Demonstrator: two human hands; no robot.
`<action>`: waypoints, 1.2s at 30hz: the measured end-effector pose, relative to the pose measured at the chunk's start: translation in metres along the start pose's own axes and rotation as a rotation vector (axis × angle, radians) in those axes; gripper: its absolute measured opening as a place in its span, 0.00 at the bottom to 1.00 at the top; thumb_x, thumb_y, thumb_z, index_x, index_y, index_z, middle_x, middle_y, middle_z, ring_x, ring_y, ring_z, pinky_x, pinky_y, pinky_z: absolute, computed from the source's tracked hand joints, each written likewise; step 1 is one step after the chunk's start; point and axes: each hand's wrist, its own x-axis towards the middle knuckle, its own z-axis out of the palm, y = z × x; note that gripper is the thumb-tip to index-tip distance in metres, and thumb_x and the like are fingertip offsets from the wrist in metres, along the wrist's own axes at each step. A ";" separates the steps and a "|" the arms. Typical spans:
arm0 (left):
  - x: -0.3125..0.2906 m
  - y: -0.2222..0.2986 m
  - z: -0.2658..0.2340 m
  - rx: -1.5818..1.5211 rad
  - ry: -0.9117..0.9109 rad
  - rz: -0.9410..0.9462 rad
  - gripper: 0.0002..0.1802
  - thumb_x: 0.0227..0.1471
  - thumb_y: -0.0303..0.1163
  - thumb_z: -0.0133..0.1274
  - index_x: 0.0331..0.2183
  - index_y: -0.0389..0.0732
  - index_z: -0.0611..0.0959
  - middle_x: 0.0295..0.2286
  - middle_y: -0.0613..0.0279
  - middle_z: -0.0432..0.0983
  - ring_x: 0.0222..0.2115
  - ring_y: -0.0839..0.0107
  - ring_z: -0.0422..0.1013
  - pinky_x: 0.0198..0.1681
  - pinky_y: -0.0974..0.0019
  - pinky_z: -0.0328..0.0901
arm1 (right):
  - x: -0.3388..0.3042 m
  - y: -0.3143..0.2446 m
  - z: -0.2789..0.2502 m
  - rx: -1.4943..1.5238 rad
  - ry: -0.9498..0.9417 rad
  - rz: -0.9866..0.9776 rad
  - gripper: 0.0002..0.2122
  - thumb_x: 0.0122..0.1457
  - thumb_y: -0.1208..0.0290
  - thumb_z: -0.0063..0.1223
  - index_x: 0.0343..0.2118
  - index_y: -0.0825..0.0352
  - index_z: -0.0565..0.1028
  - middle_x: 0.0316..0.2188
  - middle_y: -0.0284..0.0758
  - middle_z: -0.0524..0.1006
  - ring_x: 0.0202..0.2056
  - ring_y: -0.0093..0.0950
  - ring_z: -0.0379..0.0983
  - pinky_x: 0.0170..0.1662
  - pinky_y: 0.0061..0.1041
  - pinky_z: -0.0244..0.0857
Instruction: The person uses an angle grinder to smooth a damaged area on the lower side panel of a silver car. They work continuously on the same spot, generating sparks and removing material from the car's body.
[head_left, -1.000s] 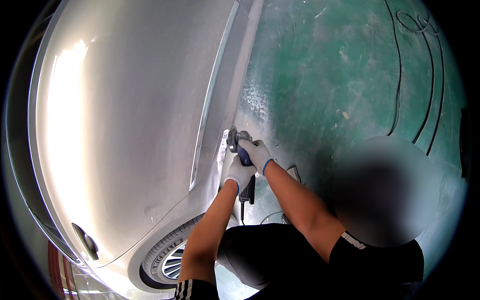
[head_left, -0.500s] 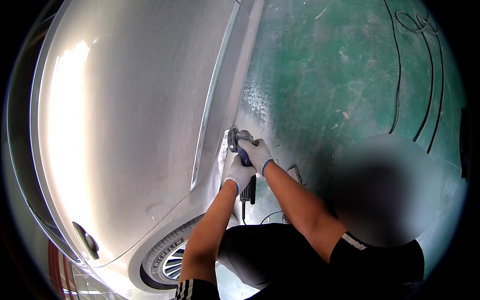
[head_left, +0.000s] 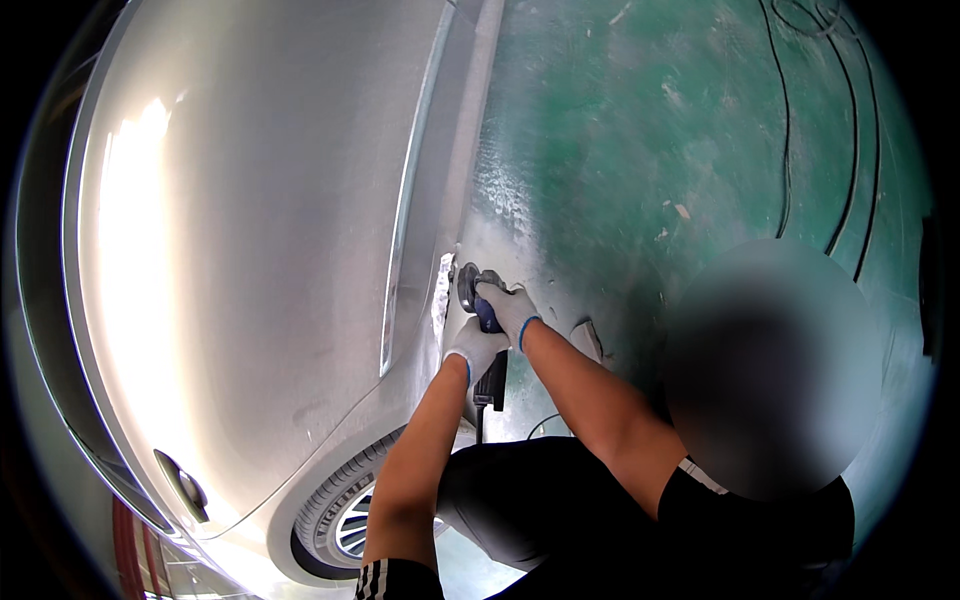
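Both my hands, in white knit gloves, hold a blue and black angle grinder [head_left: 487, 318] beside the lower edge of a silver car [head_left: 280, 250]. My left hand [head_left: 478, 345] is wrapped round the grinder's body. Farther forward, my right hand [head_left: 510, 308] grips it near the head. The grinder's round disc [head_left: 467, 286] faces the car's sill, with a narrow gap between them. On the sill is a rough, whitish bare patch [head_left: 442, 300]. Parts of the grinder's body are hidden under my gloves; its cord leaves the rear end.
The car's wheel [head_left: 345, 515] is at lower left, near my left forearm. Pale dust [head_left: 505, 195] lies on the green floor [head_left: 620, 150] along the sill. A small light-coloured block-like thing [head_left: 587, 340] sits right of my hands. Dark cables [head_left: 853, 150] run across the floor at far right.
The grinder's disc has drawn back to the right from the sill and tilted slightly, showing more of the patch. Both hands have kept their hold. The whole view has shifted a little.
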 end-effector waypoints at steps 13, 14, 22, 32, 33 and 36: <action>-0.001 -0.021 0.000 -0.345 -0.002 0.173 0.44 0.47 0.26 0.74 0.63 0.32 0.72 0.51 0.57 0.80 0.49 0.67 0.78 0.53 0.64 0.73 | -0.045 -0.027 0.010 -0.314 0.139 -0.268 0.35 0.51 0.48 0.71 0.50 0.75 0.72 0.45 0.55 0.83 0.47 0.49 0.84 0.53 0.43 0.77; 0.000 -0.021 0.001 -0.388 -0.016 0.212 0.44 0.48 0.27 0.74 0.63 0.32 0.71 0.51 0.57 0.80 0.50 0.67 0.78 0.54 0.64 0.73 | -0.046 -0.029 0.011 -0.348 0.142 -0.270 0.35 0.51 0.48 0.72 0.50 0.75 0.72 0.45 0.56 0.83 0.47 0.50 0.84 0.54 0.44 0.77; 0.011 -0.021 0.005 -0.527 -0.064 0.295 0.48 0.48 0.24 0.74 0.66 0.32 0.68 0.55 0.56 0.77 0.56 0.67 0.75 0.60 0.64 0.69 | -0.045 -0.042 0.012 -0.484 0.177 -0.281 0.36 0.52 0.47 0.71 0.51 0.73 0.70 0.48 0.56 0.81 0.50 0.52 0.83 0.55 0.46 0.77; 0.010 -0.010 0.005 -0.444 0.040 0.345 0.43 0.48 0.26 0.71 0.64 0.33 0.71 0.52 0.56 0.79 0.51 0.68 0.77 0.54 0.65 0.72 | -0.045 -0.051 0.012 -0.394 0.132 -0.309 0.37 0.51 0.46 0.71 0.52 0.75 0.71 0.48 0.55 0.81 0.49 0.50 0.84 0.54 0.43 0.77; 0.009 -0.009 0.004 -0.340 0.049 0.300 0.42 0.48 0.28 0.71 0.62 0.33 0.72 0.50 0.55 0.81 0.49 0.66 0.78 0.53 0.64 0.73 | -0.044 -0.049 0.009 -0.308 0.099 -0.294 0.37 0.50 0.47 0.71 0.52 0.76 0.71 0.47 0.55 0.82 0.49 0.48 0.84 0.53 0.43 0.77; 0.004 0.005 0.001 0.102 0.123 0.190 0.40 0.43 0.38 0.71 0.55 0.32 0.75 0.42 0.48 0.84 0.43 0.55 0.82 0.48 0.58 0.75 | -0.029 -0.032 -0.002 0.130 0.007 -0.206 0.33 0.56 0.51 0.71 0.52 0.76 0.74 0.39 0.40 0.82 0.37 0.31 0.82 0.42 0.32 0.78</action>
